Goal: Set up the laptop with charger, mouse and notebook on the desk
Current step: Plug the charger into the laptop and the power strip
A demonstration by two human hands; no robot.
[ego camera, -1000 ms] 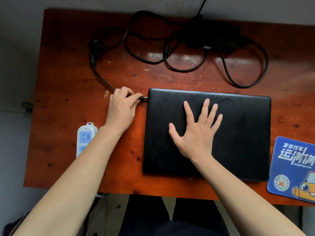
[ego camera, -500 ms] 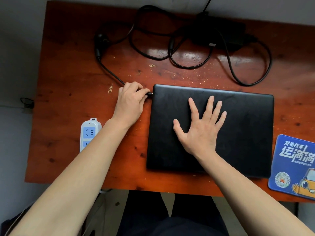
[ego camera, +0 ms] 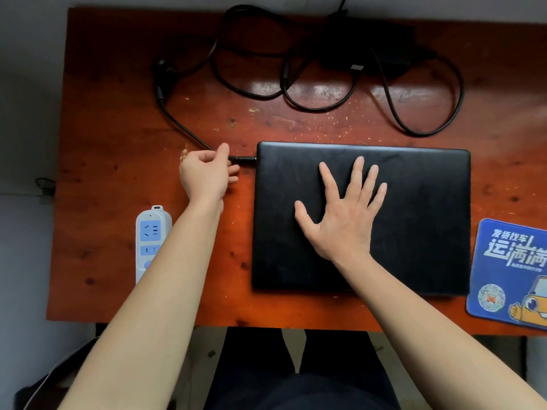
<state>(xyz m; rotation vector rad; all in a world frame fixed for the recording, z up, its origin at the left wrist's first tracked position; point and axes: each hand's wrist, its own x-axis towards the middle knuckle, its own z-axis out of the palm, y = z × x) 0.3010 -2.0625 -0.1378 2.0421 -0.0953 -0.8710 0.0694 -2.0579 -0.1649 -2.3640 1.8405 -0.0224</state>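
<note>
A closed black laptop (ego camera: 420,220) lies flat in the middle of the red-brown wooden desk (ego camera: 112,161). The charger plug (ego camera: 244,159) sits in the port on its left side. Its black cable (ego camera: 180,125) runs back to the charger brick (ego camera: 370,51) at the far edge. My left hand (ego camera: 204,173) hovers just left of the plug, fingers loosely curled, thumb over the cable, gripping nothing. My right hand (ego camera: 340,217) rests flat on the laptop lid with fingers spread. No mouse or notebook is in view.
A white and blue power strip (ego camera: 152,232) lies at the desk's left front, partly under my left forearm. A blue mouse pad (ego camera: 509,270) with a cartoon car sits at the right front. Loose cable loops (ego camera: 426,119) cover the back of the desk.
My left hand has let go of the plug and drawn back to the left, leaving the plug showing in the laptop's side. My right hand stays on the lid.
</note>
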